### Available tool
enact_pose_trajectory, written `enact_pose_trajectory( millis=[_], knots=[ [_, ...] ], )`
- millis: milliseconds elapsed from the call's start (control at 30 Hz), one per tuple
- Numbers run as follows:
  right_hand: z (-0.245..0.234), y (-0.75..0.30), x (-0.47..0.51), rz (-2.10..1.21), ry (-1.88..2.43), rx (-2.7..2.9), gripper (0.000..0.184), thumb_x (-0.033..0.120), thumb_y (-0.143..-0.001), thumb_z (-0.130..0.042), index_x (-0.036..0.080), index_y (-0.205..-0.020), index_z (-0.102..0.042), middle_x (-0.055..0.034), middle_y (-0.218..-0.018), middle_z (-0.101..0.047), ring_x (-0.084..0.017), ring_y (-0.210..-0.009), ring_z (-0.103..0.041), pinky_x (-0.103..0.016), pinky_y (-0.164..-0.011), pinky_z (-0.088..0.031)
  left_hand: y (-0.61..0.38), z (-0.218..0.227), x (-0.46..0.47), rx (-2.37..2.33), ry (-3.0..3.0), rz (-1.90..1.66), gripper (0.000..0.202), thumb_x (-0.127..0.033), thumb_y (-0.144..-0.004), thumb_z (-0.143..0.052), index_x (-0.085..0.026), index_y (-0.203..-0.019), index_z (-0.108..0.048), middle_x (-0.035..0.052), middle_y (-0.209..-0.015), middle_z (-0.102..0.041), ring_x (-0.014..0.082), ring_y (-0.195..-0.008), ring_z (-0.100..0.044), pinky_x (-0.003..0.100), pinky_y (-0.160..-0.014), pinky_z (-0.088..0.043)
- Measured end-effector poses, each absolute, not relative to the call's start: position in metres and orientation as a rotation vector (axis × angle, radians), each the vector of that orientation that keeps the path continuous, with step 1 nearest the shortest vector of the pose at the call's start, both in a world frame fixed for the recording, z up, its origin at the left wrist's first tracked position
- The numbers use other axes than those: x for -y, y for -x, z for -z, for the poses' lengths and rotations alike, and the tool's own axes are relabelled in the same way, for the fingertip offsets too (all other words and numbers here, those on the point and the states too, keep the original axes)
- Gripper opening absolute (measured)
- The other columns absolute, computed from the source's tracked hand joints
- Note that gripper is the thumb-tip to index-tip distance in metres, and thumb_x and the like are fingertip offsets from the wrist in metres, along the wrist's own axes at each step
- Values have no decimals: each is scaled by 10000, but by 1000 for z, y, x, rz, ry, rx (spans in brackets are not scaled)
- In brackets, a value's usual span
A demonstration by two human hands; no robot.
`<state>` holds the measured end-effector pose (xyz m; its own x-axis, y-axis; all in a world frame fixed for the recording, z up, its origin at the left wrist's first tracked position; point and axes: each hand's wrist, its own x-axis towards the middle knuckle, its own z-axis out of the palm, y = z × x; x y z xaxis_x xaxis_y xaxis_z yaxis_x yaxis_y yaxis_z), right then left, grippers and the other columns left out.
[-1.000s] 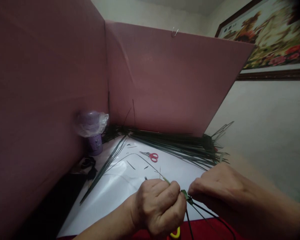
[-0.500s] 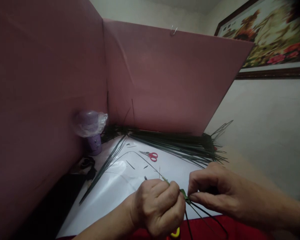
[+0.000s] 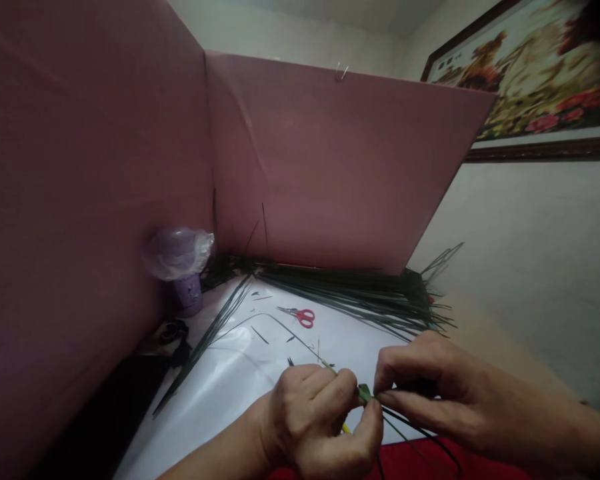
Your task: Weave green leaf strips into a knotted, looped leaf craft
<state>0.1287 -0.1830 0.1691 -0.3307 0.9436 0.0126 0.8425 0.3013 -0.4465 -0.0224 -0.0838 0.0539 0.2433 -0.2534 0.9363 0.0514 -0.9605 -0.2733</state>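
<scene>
My left hand (image 3: 317,417) is closed around a small folded green leaf piece (image 3: 364,392), thumb and forefinger pinching it. My right hand (image 3: 425,383) pinches the same piece from the right side, fingertips meeting those of the left. Thin dark leaf strips (image 3: 415,433) trail from the piece down to the right. A pale stem (image 3: 325,363) sticks out above my left fist. Both hands hover over a white sheet (image 3: 230,387) at the near edge of the table.
Red-handled scissors (image 3: 300,316) lie on the white sheet. A long pile of green leaf strips (image 3: 350,293) runs along the foot of a pink cardboard screen (image 3: 320,167). A purple cup covered in plastic (image 3: 183,267) stands at the left corner. Red cloth (image 3: 415,463) shows below.
My right hand's fingers have stretched into a finer pinch, and my left thumb has come up to the leaf piece. The view tipped slightly downward.
</scene>
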Motion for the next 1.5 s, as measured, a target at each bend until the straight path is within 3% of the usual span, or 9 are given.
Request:
enact_pose_trajectory(
  millis=[200, 267, 367, 433, 533, 700, 867, 1100, 1500],
  knots=[
    [-169, -133, 184, -350, 1560, 2318, 140, 223, -867, -498, 206, -787, -612, 21, -616, -580, -94, -550, -502, -198, -499, -394, 24, -61, 85, -203, 2334, 1816, 192, -116, -675, -569, -166, -860, -569, -20, -575, -496, 57, -445, -382, 201, -418, -246],
    [-164, -139, 185, -164, 1511, 2176, 101, 246, -855, -523, 215, -886, -613, -20, -779, -626, -140, -703, -572, -247, -631, -467, 26, -65, 85, -130, 2434, 1794, 175, -106, -698, -559, -153, -866, -569, -32, -546, -468, 48, -434, -361, 196, -418, -251],
    [-144, -149, 188, 281, 1449, 1768, 159, 275, -833, -550, 226, -980, -587, -76, -1003, -601, -227, -954, -555, -364, -824, -456, 30, -68, 85, -6, 2505, 1816, 165, -86, -749, -532, -141, -899, -574, -32, -546, -469, 42, -450, -385, 172, -440, -296],
    [-124, -151, 192, 388, 1389, 1594, 66, 238, -825, -556, 226, -887, -575, -61, -932, -592, -208, -881, -565, -323, -759, -477, 31, -68, 84, 53, 2485, 1891, 200, -59, -770, -497, -146, -934, -570, -10, -597, -521, 50, -497, -450, 165, -472, -341],
    [-94, -138, 197, 145, 1392, 1716, 56, 226, -812, -574, 224, -865, -591, -43, -831, -609, -184, -762, -592, -255, -629, -512, 32, -66, 85, 85, 2485, 1972, 249, -49, -791, -440, -155, -979, -564, 27, -701, -588, 62, -571, -526, 163, -515, -400],
    [-77, -103, 190, -29, 1307, 1586, 297, 241, -804, -589, 233, -1098, -551, -60, -982, -626, -210, -906, -609, -286, -759, -527, 32, -69, 87, 5, 2506, 2026, 265, -56, -777, -481, -131, -1018, -561, 48, -721, -605, 71, -576, -533, 162, -505, -421],
    [-88, -95, 178, -165, 1237, 1588, 31, 189, -830, -540, 209, -808, -549, -9, -720, -570, -152, -679, -579, -219, -582, -495, 36, -73, 90, -80, 2474, 2046, 236, -89, -798, -491, -107, -1020, -569, 54, -705, -597, 81, -578, -533, 177, -510, -437],
    [-96, -97, 178, 183, 1112, 1841, 159, 44, -807, -454, 196, -789, -497, -1, -635, -457, -131, -585, -421, -257, -536, -374, 38, -72, 93, -88, 2433, 2081, 290, -103, -811, -454, -107, -1086, -545, 85, -790, -625, 95, -625, -551, 204, -540, -466],
    [-92, -102, 175, 324, 1075, 1946, 216, -3, -794, -394, 191, -828, -479, -16, -635, -483, -144, -587, -425, -289, -551, -350, 35, -70, 94, -139, 2467, 2101, 293, -78, -794, -460, -90, -1075, -543, 93, -778, -621, 106, -642, -566, 207, -534, -469]
  ],
)
